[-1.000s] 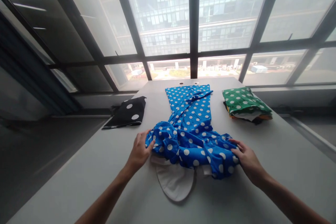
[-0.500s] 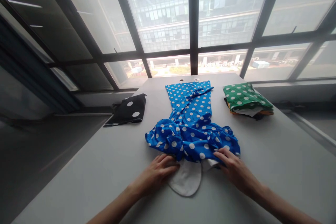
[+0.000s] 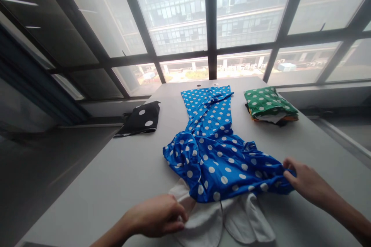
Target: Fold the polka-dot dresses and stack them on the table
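Head view showed the left hand [image 3: 158,216] curled, pinching the white collar [image 3: 223,220] of the blue dotted dress [image 3: 217,154]. The right hand [image 3: 307,181] pinched the dress's blue edge, off to the side. The dress lay on the table [image 3: 130,177] between and past both hands. Farther off sat a black cloth [image 3: 140,117] and a green pile [image 3: 268,104].

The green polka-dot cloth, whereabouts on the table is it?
The green polka-dot cloth tops a small folded pile at the table's far right, near the window, right of the blue polka-dot dress.
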The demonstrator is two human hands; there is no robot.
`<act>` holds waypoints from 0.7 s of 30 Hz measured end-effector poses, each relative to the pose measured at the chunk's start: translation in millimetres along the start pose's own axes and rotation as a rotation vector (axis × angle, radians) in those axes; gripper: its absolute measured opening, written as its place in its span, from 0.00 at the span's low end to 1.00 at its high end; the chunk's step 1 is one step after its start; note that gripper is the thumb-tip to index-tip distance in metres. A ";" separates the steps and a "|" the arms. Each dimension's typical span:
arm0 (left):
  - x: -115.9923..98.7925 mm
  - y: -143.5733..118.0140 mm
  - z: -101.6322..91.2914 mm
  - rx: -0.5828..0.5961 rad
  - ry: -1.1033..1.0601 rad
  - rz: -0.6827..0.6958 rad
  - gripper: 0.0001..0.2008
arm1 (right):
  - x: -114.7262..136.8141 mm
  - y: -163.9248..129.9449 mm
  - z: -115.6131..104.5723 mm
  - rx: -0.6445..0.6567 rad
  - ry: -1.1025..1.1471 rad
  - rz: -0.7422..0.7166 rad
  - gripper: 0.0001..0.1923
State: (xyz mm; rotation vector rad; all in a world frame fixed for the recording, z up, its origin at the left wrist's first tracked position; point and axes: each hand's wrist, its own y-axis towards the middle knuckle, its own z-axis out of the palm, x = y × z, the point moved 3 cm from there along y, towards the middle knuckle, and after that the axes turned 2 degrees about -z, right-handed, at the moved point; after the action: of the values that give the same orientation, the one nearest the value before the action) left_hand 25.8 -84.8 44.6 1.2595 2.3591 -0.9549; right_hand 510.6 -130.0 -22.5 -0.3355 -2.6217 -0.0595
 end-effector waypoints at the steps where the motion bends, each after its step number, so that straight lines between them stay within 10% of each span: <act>1: -6.6 0.3 -5.8 0.052 -0.046 0.043 0.06 | 2.0 -2.5 -0.7 -0.027 -0.036 -0.020 0.14; 3: -17.9 7.4 -23.2 0.044 -0.145 0.123 0.08 | 21.3 -6.6 -3.2 -0.166 -0.081 -0.128 0.19; 6: -15.5 40.4 -57.4 -0.309 -0.176 0.153 0.12 | 77.2 -5.2 3.2 -0.293 -0.042 -0.381 0.18; 11: 51.0 113.9 -75.5 -0.709 0.219 -0.023 0.20 | 139.7 28.6 51.1 -0.078 -0.002 -0.665 0.22; 16: 127.6 102.5 -44.5 -0.704 0.357 -0.236 0.29 | 74.4 58.1 83.0 -0.025 -0.176 -0.525 0.32; 21: 157.4 44.4 -12.7 -0.747 0.325 -0.585 0.30 | -1.8 53.6 77.3 -0.165 -0.301 -0.278 0.35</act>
State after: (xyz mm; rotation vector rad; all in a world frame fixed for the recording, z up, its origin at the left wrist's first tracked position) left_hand -27.0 38.9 -49.3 0.4591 2.9699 0.0862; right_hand 489.2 -70.5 -92.2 -0.0327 -2.9538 -0.3450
